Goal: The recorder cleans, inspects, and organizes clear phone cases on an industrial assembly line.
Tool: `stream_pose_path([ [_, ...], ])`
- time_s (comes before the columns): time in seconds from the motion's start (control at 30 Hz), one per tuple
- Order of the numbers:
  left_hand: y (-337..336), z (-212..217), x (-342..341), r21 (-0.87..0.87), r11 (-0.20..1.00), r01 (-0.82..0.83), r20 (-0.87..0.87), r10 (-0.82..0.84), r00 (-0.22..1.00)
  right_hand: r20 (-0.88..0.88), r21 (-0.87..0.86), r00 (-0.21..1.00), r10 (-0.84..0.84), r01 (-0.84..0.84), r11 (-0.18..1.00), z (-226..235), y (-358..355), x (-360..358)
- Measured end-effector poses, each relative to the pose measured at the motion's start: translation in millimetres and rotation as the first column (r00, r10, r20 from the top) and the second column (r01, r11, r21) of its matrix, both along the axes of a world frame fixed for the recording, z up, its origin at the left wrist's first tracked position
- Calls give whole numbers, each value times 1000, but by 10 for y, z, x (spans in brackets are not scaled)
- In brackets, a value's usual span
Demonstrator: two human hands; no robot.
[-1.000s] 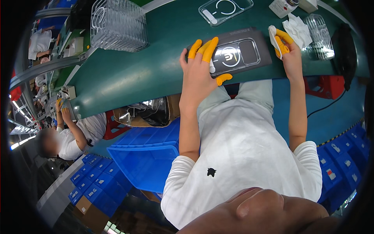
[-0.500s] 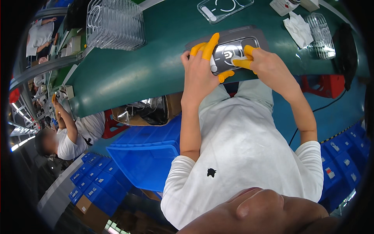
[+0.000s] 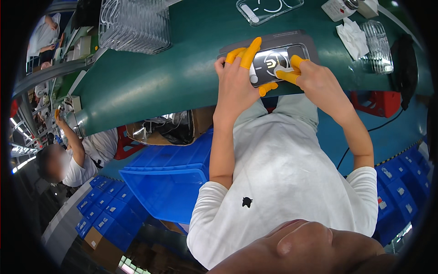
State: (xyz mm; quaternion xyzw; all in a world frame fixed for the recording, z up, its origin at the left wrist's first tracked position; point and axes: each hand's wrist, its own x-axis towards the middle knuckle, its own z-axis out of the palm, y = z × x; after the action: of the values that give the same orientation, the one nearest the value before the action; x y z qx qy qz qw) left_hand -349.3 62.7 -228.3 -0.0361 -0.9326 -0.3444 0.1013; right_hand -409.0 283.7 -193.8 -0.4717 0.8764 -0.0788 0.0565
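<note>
A clear phone case (image 3: 263, 58) with a white ring and a printed mark lies flat on a dark grey mat (image 3: 312, 49). My left hand (image 3: 237, 84) grips its left end, the index finger along the far side and the thumb at the near edge. Yellow finger cots cover the tips of several fingers. My right hand (image 3: 321, 82), with yellow cots too, pinches a small white wipe (image 3: 278, 69) and presses it on the case beside the mark. The wipe is partly hidden by those fingers.
On the green table (image 3: 150, 82) stand a tall row of clear cases (image 3: 134, 27), another clear case (image 3: 269, 11), a crumpled tissue (image 3: 353, 40), more clear cases (image 3: 379, 48) and a white container (image 3: 336, 9). A blue bin (image 3: 164, 182) and an open carton (image 3: 200, 125) are below left. A co-worker (image 3: 77, 164) sits left.
The whole view has shifted slightly. My right fingers and the wipe have moved only a little on the case, while my left hand keeps its grip. The co-worker's raised arm has changed position.
</note>
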Motion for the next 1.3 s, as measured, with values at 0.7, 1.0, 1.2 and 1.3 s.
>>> stream_pose_path([
  [0.7, 13, -11, -8, -5, 1000, -5, -12, 5, 1000, 6, -35, 1000, -21, 21, 999, 38, -7, -10],
  [1.0, 14, -3, -6, 65, 998, 11, -34, -9, 999, 12, -24, 1000, -15, 15, 1000, 23, -2, -6],
  [1.2, 14, -15, 1, 51, 999, 13, -24, -12, 1000, -33, -154, 999, 34, -39, 987, -15, -116, -6],
  [1.3, 5, -36, 11, 32, 999, 3, -26, -3, 1000, 59, -52, 998, 2, 1, 999, -51, -66, -37],
])
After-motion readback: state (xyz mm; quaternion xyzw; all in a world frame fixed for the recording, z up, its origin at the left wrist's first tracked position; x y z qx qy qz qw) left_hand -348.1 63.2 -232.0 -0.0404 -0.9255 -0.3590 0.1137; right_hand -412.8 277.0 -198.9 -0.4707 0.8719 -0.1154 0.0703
